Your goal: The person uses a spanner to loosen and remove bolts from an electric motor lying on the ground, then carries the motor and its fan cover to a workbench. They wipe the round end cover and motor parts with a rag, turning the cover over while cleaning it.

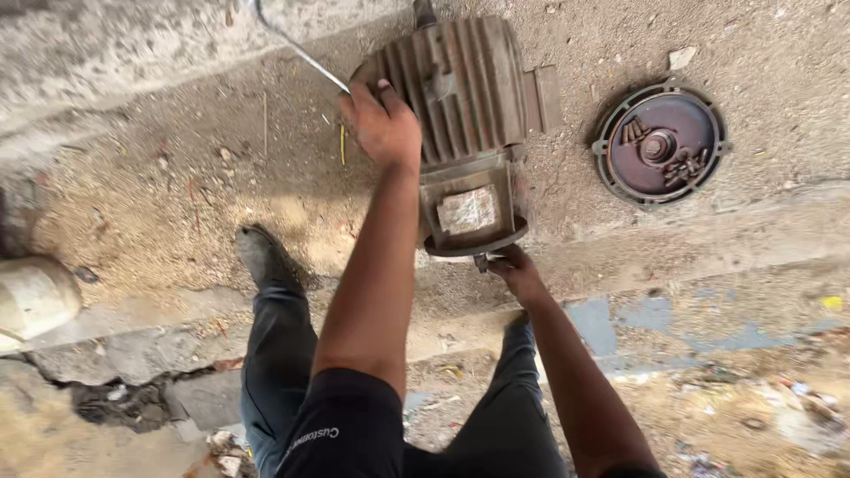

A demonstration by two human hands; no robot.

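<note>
A rusty, ribbed electric motor lies on sandy ground below me. My left hand rests on its left side, fingers closed around a thin metal rod that runs up and to the left. My right hand is at the motor's near end, fingers pinched on a small dark part under the round rim. A terminal box with a worn plate faces up between the two hands.
The motor's round end cover lies flat to the right with several bolts in it. My legs in dark trousers and a shoe stand at the bottom. A pale rounded stone sits at the left, broken concrete and litter lower down.
</note>
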